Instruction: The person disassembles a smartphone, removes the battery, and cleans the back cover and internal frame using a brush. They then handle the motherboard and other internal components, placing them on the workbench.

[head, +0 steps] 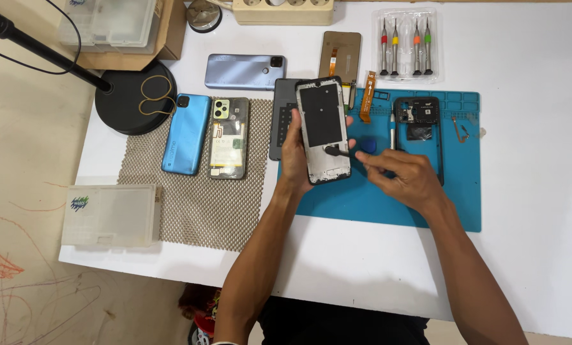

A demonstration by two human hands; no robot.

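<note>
Clamped around the lower left edge of a stripped black phone frame with a dark rectangular panel in its middle (324,131), the left hand (295,156) held that frame nearly upright above the blue silicone work mat (362,198), its long axis running away from the person and leaning a little to the right at the bottom. Thumb and fingers wrapped the frame from behind and from the side, so the frame's inner face was turned toward the camera. The right hand (407,179) lay just to the frame's right, over the mat, its fingers (378,160) drawn together in a pinch on a small dark piece (337,151) that reached across to the frame's lower right part; whether that piece was a tool tip or a loose cable could not be made out at this size. That hand was the nearer one to this spot on the frame, coming in from the side, across the frame's long axis. Beside it on the mat lay a blue triangular pick (369,146), a thin silver-handled screwdriver (392,135) and a black phone back housing with its camera module exposed (419,131). To the left, on a beige mesh pad (196,204), rested a blue phone (186,134) and a phone in a clear case (229,137).
</note>
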